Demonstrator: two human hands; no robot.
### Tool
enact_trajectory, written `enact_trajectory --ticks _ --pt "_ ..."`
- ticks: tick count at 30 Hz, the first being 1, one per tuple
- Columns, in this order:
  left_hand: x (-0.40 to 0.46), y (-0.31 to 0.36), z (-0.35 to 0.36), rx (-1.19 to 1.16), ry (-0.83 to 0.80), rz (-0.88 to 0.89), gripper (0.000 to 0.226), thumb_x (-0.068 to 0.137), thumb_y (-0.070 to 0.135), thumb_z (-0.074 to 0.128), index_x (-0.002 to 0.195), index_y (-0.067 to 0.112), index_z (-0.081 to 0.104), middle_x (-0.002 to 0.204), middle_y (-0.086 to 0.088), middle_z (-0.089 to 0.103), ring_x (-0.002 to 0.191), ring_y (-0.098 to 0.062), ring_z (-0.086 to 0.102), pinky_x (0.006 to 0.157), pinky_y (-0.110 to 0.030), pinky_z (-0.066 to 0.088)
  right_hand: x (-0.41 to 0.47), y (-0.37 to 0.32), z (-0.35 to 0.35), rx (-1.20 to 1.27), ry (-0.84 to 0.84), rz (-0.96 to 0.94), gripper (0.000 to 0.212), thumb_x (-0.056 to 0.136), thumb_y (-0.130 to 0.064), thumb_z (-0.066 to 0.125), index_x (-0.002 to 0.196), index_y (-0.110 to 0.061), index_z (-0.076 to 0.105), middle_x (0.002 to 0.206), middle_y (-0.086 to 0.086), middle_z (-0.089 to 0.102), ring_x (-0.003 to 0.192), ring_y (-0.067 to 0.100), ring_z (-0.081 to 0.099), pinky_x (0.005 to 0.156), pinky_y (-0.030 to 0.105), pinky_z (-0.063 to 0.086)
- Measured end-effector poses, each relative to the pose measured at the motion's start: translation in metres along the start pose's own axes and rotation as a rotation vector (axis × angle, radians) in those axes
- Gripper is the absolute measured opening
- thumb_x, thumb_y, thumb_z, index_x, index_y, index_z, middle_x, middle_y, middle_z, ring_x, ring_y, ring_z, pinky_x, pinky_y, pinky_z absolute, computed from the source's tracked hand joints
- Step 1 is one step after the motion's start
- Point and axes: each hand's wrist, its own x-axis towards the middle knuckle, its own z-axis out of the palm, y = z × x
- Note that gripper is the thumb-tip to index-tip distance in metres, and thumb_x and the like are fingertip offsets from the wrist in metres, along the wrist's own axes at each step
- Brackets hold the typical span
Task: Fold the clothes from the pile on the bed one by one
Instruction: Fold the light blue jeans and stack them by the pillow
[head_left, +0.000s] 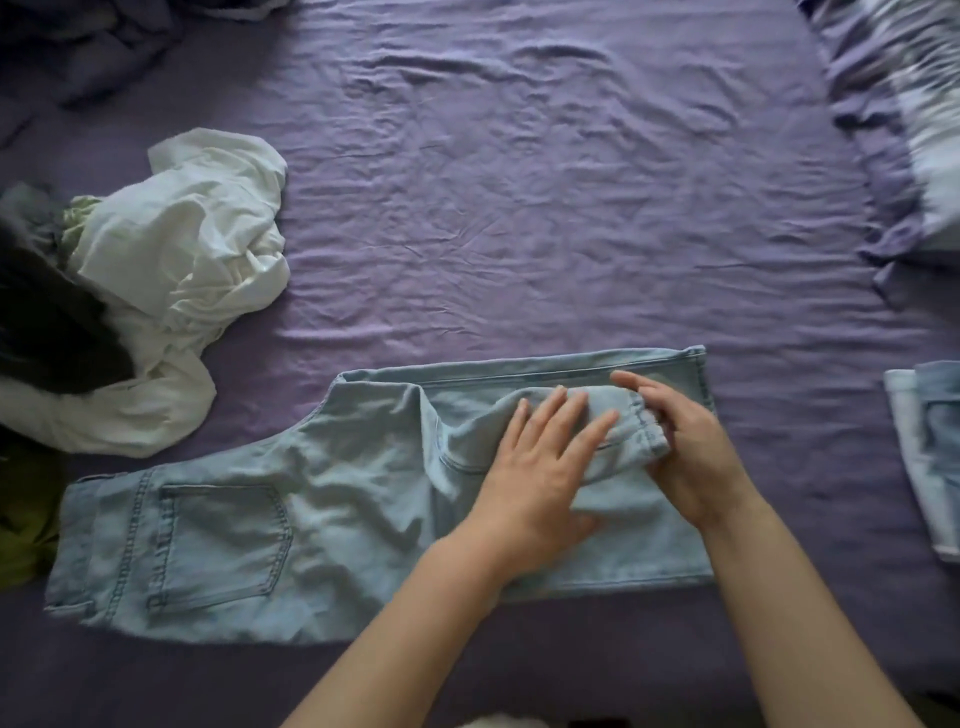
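Near edge, centre frame: jeans (270, 525) lay flat on the sheet (519, 182), waistband at left, legs doubled back to the right. I had the left hand (540, 467) flat, fingers straight, pinning the upper layer so it wouldn't slide. Right hand (685, 441) was curled on the hem end, pinching it to square it on the fold, I'd judge. Right edge: folded denim (924, 457), parked clear of the work area. Left, farther up: the pile (156, 291), white piece on top, within reach for the next pick.

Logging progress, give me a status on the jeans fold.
Left hand flat on jeans. Right hand grips folded-back hem. White garment beside, clear of fold.
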Motion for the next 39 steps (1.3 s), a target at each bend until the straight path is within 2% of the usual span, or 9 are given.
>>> enact_trajectory --ticks 2,6,8,11,19,25,28,34,39 --pt "0.015 -0.007 -0.003 0.143 0.006 0.029 0.097 0.055 0.029 0.082 0.139 0.022 0.033 0.142 -0.011 0.048 0.133 -0.028 0.042 0.110 -0.055 0.030 0.000 -0.004 -0.007 0.075 -0.073 0.034 0.038 0.083 -0.012 0.042 0.116 -0.007 0.060 0.094 0.012 0.062 0.077 0.015 0.063 0.062 0.022 0.053" --pt "0.047 -0.015 -0.016 -0.184 0.111 -0.009 0.032 0.071 0.013 0.063 0.101 0.010 0.071 0.101 -0.002 0.072 0.095 -0.016 0.066 0.083 -0.034 0.053 0.001 -0.013 -0.024 -0.330 -0.020 -0.124 0.024 0.093 -0.002 0.049 0.111 -0.011 0.062 0.091 -0.001 0.071 0.083 0.009 0.064 0.074 0.022 0.052" --pt "0.061 -0.008 -0.026 -0.401 -0.001 -0.187 0.016 0.082 0.014 0.063 0.095 0.011 0.072 0.076 0.013 0.067 0.072 0.006 0.058 0.069 -0.019 0.045 0.001 -0.020 -0.035 -0.470 -0.012 -0.204 0.013 0.091 -0.008 0.056 0.096 -0.015 0.066 0.074 -0.011 0.069 0.070 -0.001 0.061 0.068 0.015 0.047" --pt "0.084 0.012 -0.032 -0.550 -0.131 -0.255 0.016 0.092 0.009 0.060 0.077 0.004 0.063 0.057 0.013 0.039 0.051 0.002 0.035 0.053 -0.017 0.029 -0.002 -0.034 -0.057 -0.471 0.006 -0.276 0.019 0.083 -0.032 0.065 0.084 -0.013 0.068 0.079 -0.009 0.066 0.077 -0.001 0.058 0.077 0.016 0.044" --pt "0.167 0.059 0.000 -0.402 -0.117 -0.379 0.047 0.092 0.055 0.048 0.062 0.019 0.050 0.053 0.012 0.044 0.058 -0.012 0.043 0.059 -0.031 0.032 0.014 -0.045 -0.122 -0.701 0.328 -0.342 0.071 0.076 -0.079 0.043 0.079 -0.010 0.061 0.068 0.000 0.062 0.068 0.012 0.051 0.066 0.049 0.047" --pt "0.179 0.017 0.050 0.200 -0.577 -0.428 0.042 0.100 0.049 0.030 0.103 0.020 0.061 0.115 -0.005 0.063 0.109 -0.026 0.056 0.091 -0.038 0.038 0.045 -0.013 -0.169 -0.528 0.242 -0.109 0.026 0.089 -0.037 0.054 0.081 -0.014 0.063 0.077 -0.002 0.065 0.076 0.011 0.054 0.074 0.031 0.045" --pt "0.173 -0.006 0.078 0.172 -0.556 -0.459 0.018 0.095 0.034 0.048 0.107 0.030 0.061 0.119 0.001 0.063 0.113 -0.024 0.055 0.090 -0.035 0.041 0.057 0.018 -0.185 -0.659 0.155 -0.033 0.015 0.086 -0.013 0.067 0.099 -0.009 0.061 0.099 0.014 0.068 0.088 0.013 0.058 0.084 0.032 0.046" --pt "0.171 -0.005 0.106 0.101 -0.237 -0.468 0.011 0.092 0.022 0.055 0.099 0.014 0.057 0.109 -0.008 0.060 0.101 -0.033 0.055 0.080 -0.037 0.036 0.064 0.026 -0.188 -0.955 0.325 -0.167 0.015 0.084 -0.003 0.061 0.080 -0.011 0.050 0.066 -0.006 0.049 0.071 0.021 0.046 0.065 0.032 0.032" --pt "0.172 -0.012 0.107 0.188 -0.257 -0.429 0.022 0.095 0.032 0.052 0.111 0.018 0.053 0.116 -0.003 0.059 0.109 -0.027 0.054 0.085 -0.034 0.030 0.087 0.010 -0.174 -0.860 0.389 -0.185 0.045 0.082 -0.008 0.067 0.124 -0.007 0.050 0.109 0.011 0.064 0.100 0.027 0.060 0.092 0.039 0.046"
